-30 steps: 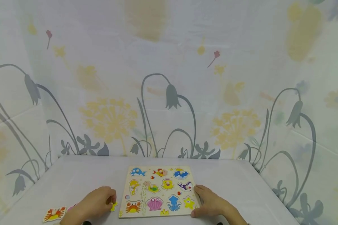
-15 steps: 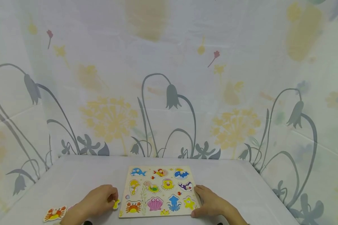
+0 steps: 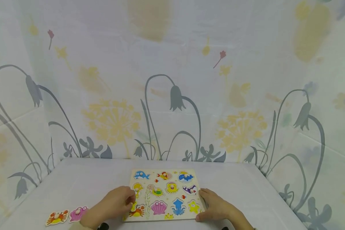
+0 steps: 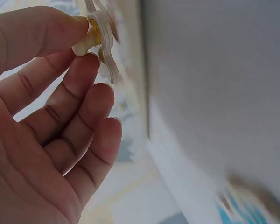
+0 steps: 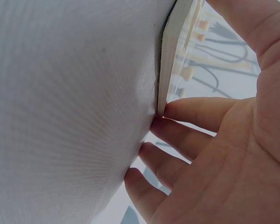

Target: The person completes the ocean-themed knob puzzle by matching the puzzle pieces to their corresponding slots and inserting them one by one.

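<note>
A wooden puzzle board [image 3: 146, 218] with sea-animal pictures lies on the white table. My left hand [image 3: 116, 202] is over the board's lower left, by the crab picture [image 3: 137, 210]. Thumb and fingertips pinch the pale knob [image 4: 85, 45] of a yellow puzzle piece [image 3: 132, 209]; the left wrist view shows this piece [image 4: 107, 46] edge-on, close to the board. My right hand [image 3: 215, 204] rests at the board's right side, fingertips [image 5: 172, 109] touching its edge and thumb near the front corner. Its fingers are relaxed and only slightly bent.
To the left lie a loose crab piece [image 3: 57, 218] and a pink shell piece [image 3: 78, 214], partly covered by my left forearm. A blurred blue piece [image 4: 242, 207] shows in the left wrist view's corner. A flower-printed cloth [image 3: 172, 80] hangs behind the table.
My left hand has moved right with the yellow piece, from the bare table to over the board's left part, uncovering more of the pink shell piece. The right hand stays at the board.
</note>
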{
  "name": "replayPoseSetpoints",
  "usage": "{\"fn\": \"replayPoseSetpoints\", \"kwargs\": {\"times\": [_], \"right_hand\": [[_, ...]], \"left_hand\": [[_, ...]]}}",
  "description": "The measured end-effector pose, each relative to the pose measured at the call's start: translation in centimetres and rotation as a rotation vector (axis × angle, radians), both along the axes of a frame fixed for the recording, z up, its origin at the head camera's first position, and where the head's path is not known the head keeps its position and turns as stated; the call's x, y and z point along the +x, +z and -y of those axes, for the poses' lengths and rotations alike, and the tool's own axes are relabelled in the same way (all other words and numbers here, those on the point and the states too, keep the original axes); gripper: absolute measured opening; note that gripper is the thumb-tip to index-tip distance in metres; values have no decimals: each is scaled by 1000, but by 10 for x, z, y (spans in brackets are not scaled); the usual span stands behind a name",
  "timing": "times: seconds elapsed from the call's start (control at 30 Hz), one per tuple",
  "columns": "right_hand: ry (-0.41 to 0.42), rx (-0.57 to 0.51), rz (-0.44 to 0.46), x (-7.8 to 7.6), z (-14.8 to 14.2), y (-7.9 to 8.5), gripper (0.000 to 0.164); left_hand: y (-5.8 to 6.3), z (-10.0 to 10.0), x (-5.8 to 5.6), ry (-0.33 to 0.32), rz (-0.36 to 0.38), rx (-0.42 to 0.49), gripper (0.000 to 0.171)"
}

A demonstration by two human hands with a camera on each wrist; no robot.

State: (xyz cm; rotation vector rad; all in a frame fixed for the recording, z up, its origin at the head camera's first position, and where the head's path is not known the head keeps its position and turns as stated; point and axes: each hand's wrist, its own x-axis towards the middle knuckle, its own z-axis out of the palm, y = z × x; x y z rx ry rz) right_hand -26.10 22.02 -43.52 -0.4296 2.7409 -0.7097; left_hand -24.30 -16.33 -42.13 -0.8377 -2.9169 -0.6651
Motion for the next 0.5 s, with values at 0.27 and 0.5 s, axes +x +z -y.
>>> {"fn": "replayPoseSetpoints", "kwargs": {"times": [0.27, 0.5], "right_hand": [[-5, 0, 3, 0, 1, -1, 98], [-11, 2, 8, 0, 0, 0, 98]], "left_hand": [[0, -46, -9, -120, -61, -2, 13], [5, -88, -18, -146, -12, -4, 10]]}}
